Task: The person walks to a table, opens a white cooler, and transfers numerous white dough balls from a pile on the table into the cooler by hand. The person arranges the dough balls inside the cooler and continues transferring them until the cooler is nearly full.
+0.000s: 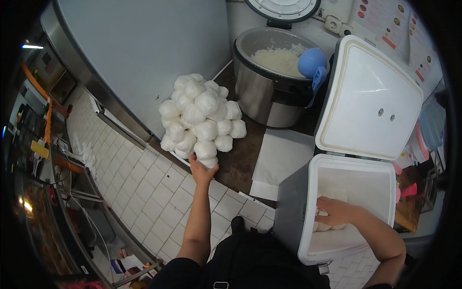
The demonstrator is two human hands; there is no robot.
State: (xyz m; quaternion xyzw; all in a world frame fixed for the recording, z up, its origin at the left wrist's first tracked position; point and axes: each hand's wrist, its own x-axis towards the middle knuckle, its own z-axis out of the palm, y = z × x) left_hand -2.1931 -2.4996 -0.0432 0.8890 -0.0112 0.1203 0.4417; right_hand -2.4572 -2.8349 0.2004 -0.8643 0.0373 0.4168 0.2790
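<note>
A heap of white plastic-wrapped balls (206, 104) is piled on the dark brown counter. My left hand (203, 172) grips one wrapped ball (209, 162) at the heap's front edge, fingers on its left and thumb on its right. To the right, my right hand (335, 211) reaches down inside an open grey cooler box (294, 213) with a white lining. Its fingers curl around a white wrapped bundle (322, 213), partly covered by the hand. More white bundles (330, 227) lie beneath that hand at the bottom of the box.
A large rice cooker (260, 95) stands behind, lid raised, holding cooked rice (272, 59). A blue scoop (312, 64) rests at its rim. White sheets (283, 153) lie on the counter (234, 164). The cooler's lid (368, 101) stands up. A metal-edged cabinet (144, 47) bounds the left.
</note>
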